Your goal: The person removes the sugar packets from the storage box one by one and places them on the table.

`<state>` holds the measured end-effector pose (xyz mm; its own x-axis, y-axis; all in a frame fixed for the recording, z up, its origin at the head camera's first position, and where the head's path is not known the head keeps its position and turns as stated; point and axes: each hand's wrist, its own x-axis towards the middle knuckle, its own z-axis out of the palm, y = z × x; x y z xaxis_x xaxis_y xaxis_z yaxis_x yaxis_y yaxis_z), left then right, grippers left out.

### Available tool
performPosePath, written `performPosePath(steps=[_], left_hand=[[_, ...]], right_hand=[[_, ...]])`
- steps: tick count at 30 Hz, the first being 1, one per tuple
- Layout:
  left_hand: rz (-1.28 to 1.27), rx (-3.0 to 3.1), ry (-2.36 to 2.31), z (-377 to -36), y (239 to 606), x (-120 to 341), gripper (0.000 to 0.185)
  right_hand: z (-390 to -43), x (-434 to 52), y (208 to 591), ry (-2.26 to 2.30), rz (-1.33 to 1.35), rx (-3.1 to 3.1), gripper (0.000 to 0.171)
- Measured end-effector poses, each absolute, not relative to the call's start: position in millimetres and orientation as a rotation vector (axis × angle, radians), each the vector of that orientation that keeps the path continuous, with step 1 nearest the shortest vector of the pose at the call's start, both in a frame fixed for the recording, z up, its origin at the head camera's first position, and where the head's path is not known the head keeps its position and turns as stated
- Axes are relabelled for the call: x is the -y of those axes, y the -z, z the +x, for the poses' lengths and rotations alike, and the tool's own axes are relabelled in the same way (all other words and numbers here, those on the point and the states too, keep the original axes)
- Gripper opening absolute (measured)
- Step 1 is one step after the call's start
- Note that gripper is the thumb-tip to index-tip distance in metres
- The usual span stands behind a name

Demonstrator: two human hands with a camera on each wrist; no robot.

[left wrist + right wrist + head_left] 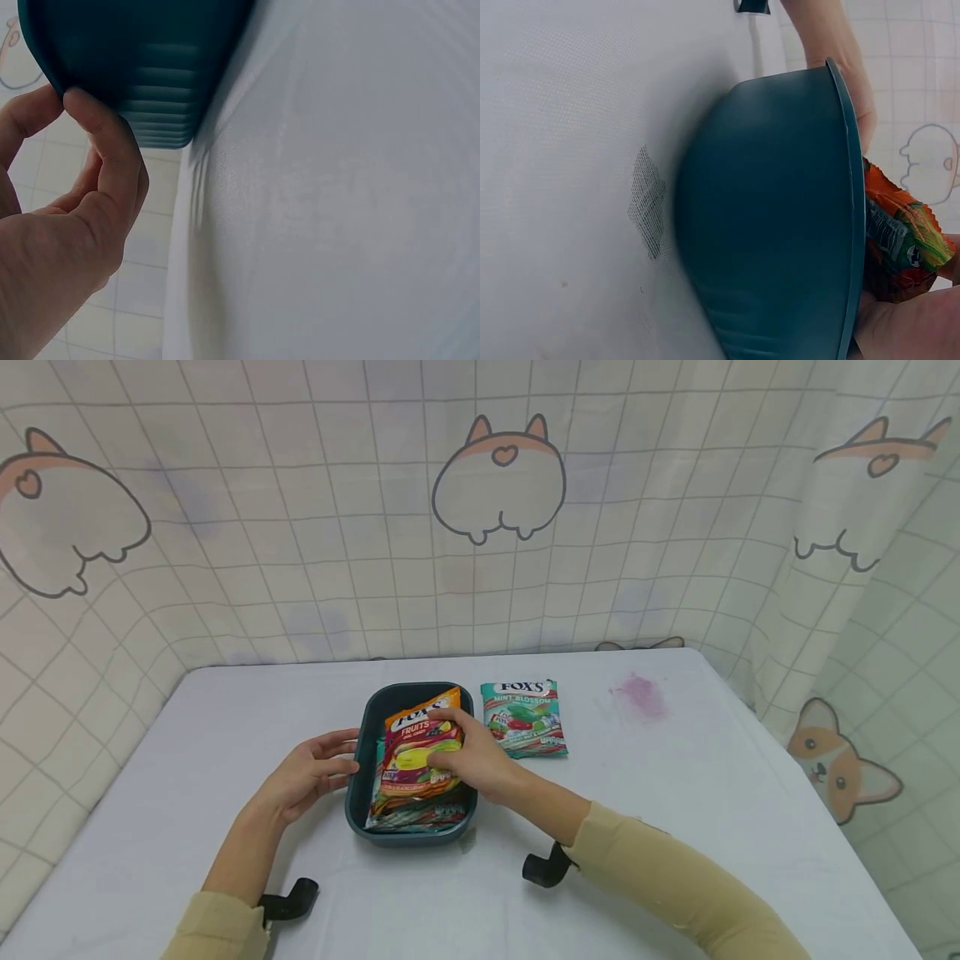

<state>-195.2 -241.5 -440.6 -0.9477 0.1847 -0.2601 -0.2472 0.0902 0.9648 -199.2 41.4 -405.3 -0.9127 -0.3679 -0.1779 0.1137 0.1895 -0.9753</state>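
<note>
The right hand (480, 764) held the orange candy bag (418, 750) by its right side, fingers bent over the upper part and the thumb pressed lower down, in a fairly narrow grip with the bag between them. That bag was inside the dark blue-green box (412, 840), face up and a little tilted, lying over other candy bags (423, 818) that showed at the near end and along the left; in the right wrist view part of it stood above the rim. The left hand (311, 772) was loosely open, thumb and fingers apart and gently bent, with their tips touching the left side of the box and nothing else in hold. A green mint candy bag (523, 718) lay flat on the white surface (712, 777), just beside the box to the right and toward its far end, touched by neither hand. The step in hand looked like settling or shifting the orange bag within the box, while the left hand seemed to steady the wall; whether the bag was going in or coming out could not be told. If it was being packed, the move called for was to press it down flat below the rim before letting go; if unpacked, a straight lift with the box held firm, so the bags underneath would not drag along.
</note>
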Motion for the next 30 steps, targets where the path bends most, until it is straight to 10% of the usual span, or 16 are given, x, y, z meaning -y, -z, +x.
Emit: performPosePath(steps=[30], left_hand=[[-0.046, -2.043, -1.936, -193.7, 440.8, 242.4, 0.068]], right_hand=[[-195.3, -63.0, 383.0, 1.84, -0.156, -2.096, 0.061]])
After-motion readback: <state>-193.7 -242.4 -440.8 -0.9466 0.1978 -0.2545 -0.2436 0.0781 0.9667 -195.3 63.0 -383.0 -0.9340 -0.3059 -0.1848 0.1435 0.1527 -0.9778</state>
